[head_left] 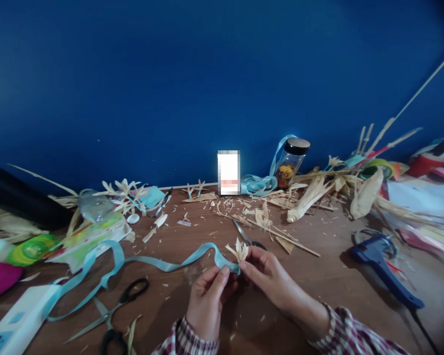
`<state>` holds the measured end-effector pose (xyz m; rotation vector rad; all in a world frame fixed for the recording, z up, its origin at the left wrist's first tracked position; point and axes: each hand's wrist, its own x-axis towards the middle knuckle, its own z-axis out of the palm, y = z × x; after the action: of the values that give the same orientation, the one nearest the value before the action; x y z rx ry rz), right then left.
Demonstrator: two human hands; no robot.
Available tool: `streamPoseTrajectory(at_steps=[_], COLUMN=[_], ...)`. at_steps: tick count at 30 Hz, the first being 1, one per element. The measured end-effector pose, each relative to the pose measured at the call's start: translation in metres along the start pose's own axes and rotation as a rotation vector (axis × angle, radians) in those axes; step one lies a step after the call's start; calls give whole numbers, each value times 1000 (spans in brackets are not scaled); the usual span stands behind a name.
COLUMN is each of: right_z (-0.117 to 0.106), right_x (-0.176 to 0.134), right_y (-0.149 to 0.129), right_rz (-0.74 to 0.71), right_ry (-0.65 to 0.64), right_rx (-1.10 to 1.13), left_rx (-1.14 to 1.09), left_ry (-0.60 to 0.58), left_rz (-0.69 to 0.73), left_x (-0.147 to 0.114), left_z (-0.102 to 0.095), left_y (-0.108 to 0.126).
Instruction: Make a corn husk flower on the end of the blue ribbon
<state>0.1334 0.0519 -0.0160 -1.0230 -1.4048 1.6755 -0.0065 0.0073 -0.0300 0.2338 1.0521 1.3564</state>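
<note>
The left hand pinched a glossy blue ribbon, curling leftward, against a papery, pointed-petalled flower, which the right hand gripped by its base above the brown table; splayed scissors lay left, a glue gun right, crinkled husks beyond.

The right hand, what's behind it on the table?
Just beyond the right hand, a tool shows a metal blade and part of a dark handle. The hand and pale flower hide the rest, so I can't tell its full shape.
</note>
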Motion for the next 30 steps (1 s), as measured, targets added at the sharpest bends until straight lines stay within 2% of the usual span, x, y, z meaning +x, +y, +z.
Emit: streamPoseTrajectory(at_steps=[7,14,21,24,30], right_z=[-2,-2,-1,0,-3], right_x=[1,-1,-4,-5,-3], right_y=[-2,-4,-10,-12,-8], right_rz=[20,32,-112,-128,-24], right_ry=[-13,-10,14,21,-24], right_rx=[-38,-89,-295,-330,-147], left_rx=[52,72,104,129,117], left_ry=[-22,33,-15,-10,-14], left_rz=[11,99,105,115,129], left_x=[-3,-6,-4,-3,-6], left_z=[2,6,-1,-2,1], left_y=[0,-2,-6,-7,-4])
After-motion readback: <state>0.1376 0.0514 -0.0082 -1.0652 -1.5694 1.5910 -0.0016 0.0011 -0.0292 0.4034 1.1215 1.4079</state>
